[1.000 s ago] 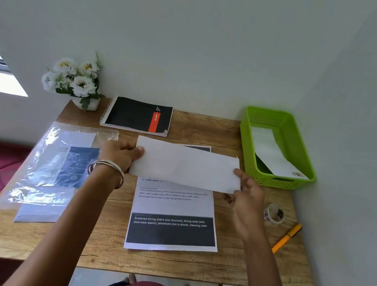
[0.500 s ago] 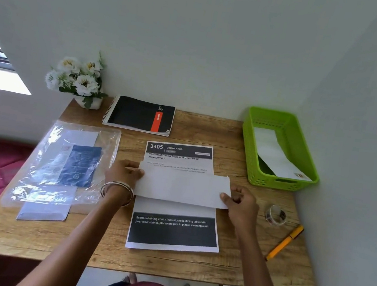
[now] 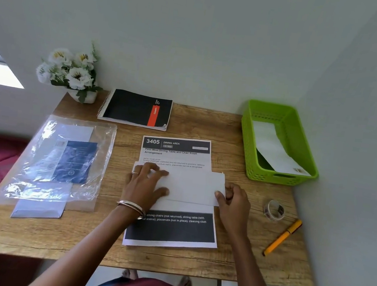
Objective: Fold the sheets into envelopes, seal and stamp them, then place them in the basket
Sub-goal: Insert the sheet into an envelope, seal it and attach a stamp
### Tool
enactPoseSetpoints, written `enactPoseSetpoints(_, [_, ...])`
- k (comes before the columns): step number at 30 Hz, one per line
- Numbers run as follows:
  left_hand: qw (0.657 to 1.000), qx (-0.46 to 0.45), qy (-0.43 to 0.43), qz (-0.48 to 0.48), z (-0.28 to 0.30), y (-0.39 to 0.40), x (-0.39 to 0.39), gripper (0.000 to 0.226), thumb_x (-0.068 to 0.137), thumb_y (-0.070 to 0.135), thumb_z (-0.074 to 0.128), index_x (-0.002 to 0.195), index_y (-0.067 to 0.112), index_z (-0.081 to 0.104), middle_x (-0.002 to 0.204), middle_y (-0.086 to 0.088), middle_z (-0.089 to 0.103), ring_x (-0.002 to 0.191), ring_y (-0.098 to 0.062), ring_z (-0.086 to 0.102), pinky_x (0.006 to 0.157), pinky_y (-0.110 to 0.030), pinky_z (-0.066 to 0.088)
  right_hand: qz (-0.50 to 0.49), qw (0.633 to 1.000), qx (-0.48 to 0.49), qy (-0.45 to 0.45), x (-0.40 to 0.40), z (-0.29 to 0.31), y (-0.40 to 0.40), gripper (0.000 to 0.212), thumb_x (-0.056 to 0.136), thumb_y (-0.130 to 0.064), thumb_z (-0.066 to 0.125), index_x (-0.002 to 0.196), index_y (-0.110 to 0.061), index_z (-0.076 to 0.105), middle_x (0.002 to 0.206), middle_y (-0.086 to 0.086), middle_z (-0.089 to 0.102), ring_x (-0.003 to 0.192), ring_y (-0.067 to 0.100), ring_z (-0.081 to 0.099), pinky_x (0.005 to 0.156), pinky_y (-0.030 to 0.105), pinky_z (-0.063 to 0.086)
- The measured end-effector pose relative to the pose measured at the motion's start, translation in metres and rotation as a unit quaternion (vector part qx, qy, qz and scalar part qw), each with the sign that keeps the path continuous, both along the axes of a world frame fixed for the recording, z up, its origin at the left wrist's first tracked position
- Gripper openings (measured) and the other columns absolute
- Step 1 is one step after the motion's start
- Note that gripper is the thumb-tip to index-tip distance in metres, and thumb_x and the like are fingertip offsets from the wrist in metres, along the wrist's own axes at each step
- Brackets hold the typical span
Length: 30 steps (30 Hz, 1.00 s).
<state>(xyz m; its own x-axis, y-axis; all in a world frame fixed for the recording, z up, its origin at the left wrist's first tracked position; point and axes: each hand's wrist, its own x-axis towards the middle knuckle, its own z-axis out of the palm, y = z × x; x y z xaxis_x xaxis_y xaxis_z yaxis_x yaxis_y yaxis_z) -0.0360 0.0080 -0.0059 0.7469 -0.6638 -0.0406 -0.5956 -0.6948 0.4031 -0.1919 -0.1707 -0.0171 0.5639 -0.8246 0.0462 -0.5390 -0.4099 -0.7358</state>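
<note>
Folded sheet: your plain white folded paper strip (image 3: 191, 185) lies flat across the middle of the printed sheet of paper with dark bands (image 3: 170, 227), at the centre of the wooden table (image 3: 226, 264).
Left hand: your left hand (image 3: 146, 184) rests palm-down on the strip's left end, fingers spread and fairly straight, pressing the paper to the table; a ring sits on one finger and metal bangles (image 3: 132, 207) circle the wrist.
Right hand: your right hand (image 3: 232, 201) is at the strip's right end, thumb on top of the paper and fingers curled at the edge, pinching it.
Basket: the lime-green plastic basket (image 3: 246, 136) stands at the far right corner, well apart from your hands, with one white envelope (image 3: 276, 150) lying slanted inside.
Tape: a small roll of patterned tape (image 3: 274, 210) stands just right of your right hand.
Pen: an orange pen (image 3: 282, 237) lies near the tape, toward the near right.
Left side: a clear plastic bag holding white and blue papers (image 3: 59, 158) lies flat.
Far edge: a black spiral notebook with an orange stripe (image 3: 136, 109) lies beside a white pot of white flowers (image 3: 71, 70).
</note>
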Motion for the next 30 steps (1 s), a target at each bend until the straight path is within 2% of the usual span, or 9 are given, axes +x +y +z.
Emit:
enactPoseSetpoints(6, [0.998, 0.061, 0.029, 0.004, 0.005, -0.007, 0.0, 0.066, 0.074, 0.053, 0.067, 0.133, 0.036, 0.042, 0.134, 0.002, 0.033, 0.125, -0.024, 0.032, 0.103, -0.046, 0.027, 0.011, 0.999, 0.048, -0.006, -0.005, 0.003, -0.006, 0.031, 0.084, -0.014, 0.069, 0.113, -0.007, 0.062, 0.099, 0.007, 0.062, 0.083, 0.016, 0.055, 0.066, 0.016, 0.041])
enactPoseSetpoints(8, [0.997, 0.076, 0.034, 0.008, 0.008, -0.014, -0.004, 0.071, 0.074, 0.053, 0.067, 0.136, 0.033, 0.038, 0.137, -0.002, 0.031, 0.128, -0.027, 0.028, 0.105, -0.049, 0.026, 0.003, 0.997, 0.069, -0.028, -0.012, 0.007, -0.01, 0.03, 0.084, -0.012, 0.068, 0.113, -0.009, 0.062, 0.096, 0.006, 0.064, 0.085, 0.019, 0.059, 0.072, 0.027, 0.05])
enactPoseSetpoints(11, [0.999, 0.015, 0.029, 0.015, 0.015, -0.027, -0.016, 0.06, 0.08, 0.049, 0.064, 0.133, 0.029, 0.044, 0.136, -0.004, 0.037, 0.126, -0.029, 0.032, 0.103, -0.048, 0.029, -0.049, 0.997, 0.028, -0.057, -0.034, 0.017, -0.019, 0.022, 0.084, -0.006, 0.064, 0.105, -0.011, 0.066, 0.091, 0.004, 0.066, 0.085, 0.019, 0.061, 0.075, 0.037, 0.054])
enactPoseSetpoints(14, [0.996, -0.072, 0.042, -0.028, 0.023, -0.048, -0.034, 0.04, 0.084, 0.038, 0.063, 0.121, 0.024, 0.057, 0.126, -0.003, 0.048, 0.116, -0.024, 0.043, 0.097, -0.04, 0.038, -0.113, 0.989, -0.05, -0.08, -0.067, 0.028, -0.036, 0.016, 0.082, 0.0, 0.062, 0.095, -0.007, 0.069, 0.09, 0.011, 0.066, 0.083, 0.028, 0.063, 0.074, 0.032, 0.049])
enactPoseSetpoints(17, [0.979, -0.128, 0.112, -0.116, 0.029, -0.07, -0.056, 0.024, 0.084, 0.028, 0.064, 0.108, 0.022, 0.066, 0.11, -0.002, 0.058, 0.102, -0.02, 0.053, 0.087, -0.032, 0.042, -0.123, 0.982, -0.14, 0.018, -0.098, 0.031, -0.059, 0.032, 0.069, 0.014, 0.058, 0.092, -0.005, 0.071, 0.094, 0.02, 0.063, 0.089, 0.039, 0.055, 0.073, 0.028, 0.037])
enactPoseSetpoints(20, [0.959, -0.145, 0.17, -0.173, 0.033, -0.095, -0.081, 0.019, 0.083, 0.021, 0.066, 0.101, 0.019, 0.07, 0.103, -0.003, 0.064, 0.095, -0.019, 0.057, 0.085, -0.031, 0.044, -0.066, 0.971, -0.169, 0.153, -0.117, 0.027, -0.075, 0.045, 0.066, 0.013, 0.06, 0.097, -0.017, 0.074, 0.111, 0.017, 0.057, 0.098, 0.041, 0.046, 0.082, 0.042, 0.043])
enactPoseSetpoints(22, [0.953, -0.141, 0.188, -0.193, 0.036, -0.11, -0.095, 0.019, 0.081, 0.016, 0.067, 0.1, 0.015, 0.07, 0.102, -0.005, 0.066, 0.092, -0.019, 0.058, 0.084, -0.029, 0.045, -0.036, 0.967, -0.164, 0.193, -0.124, 0.023, -0.081, 0.042, 0.07, 0.004, 0.065, 0.098, -0.026, 0.074, 0.117, 0.012, 0.054, 0.101, 0.039, 0.043, 0.084, 0.044, 0.045])
enactPoseSetpoints(25, [0.948, -0.135, 0.2, -0.206, 0.038, -0.129, -0.109, 0.021, 0.08, 0.014, 0.068, 0.101, 0.013, 0.071, 0.102, -0.007, 0.067, 0.09, -0.02, 0.061, 0.082, -0.025, 0.045, -0.016, 0.973, -0.155, 0.17, -0.125, 0.02, -0.081, 0.026, 0.075, -0.008, 0.072, 0.092, -0.027, 0.075, 0.121, 0.012, 0.053, 0.105, 0.038, 0.041, 0.086, 0.043, 0.043])
enactPoseSetpoints(30, [0.946, -0.171, 0.222, -0.165, 0.04, -0.146, -0.122, 0.023, 0.082, 0.015, 0.067, 0.105, 0.013, 0.069, 0.102, -0.006, 0.068, 0.082, -0.014, 0.06, 0.077, -0.021, 0.046, -0.016, 0.995, -0.087, 0.043, -0.121, 0.021, -0.077, 0.022, 0.077, -0.004, 0.072, 0.094, -0.017, 0.075, 0.12, 0.013, 0.053, 0.108, 0.033, 0.038, 0.092, 0.039, 0.04])
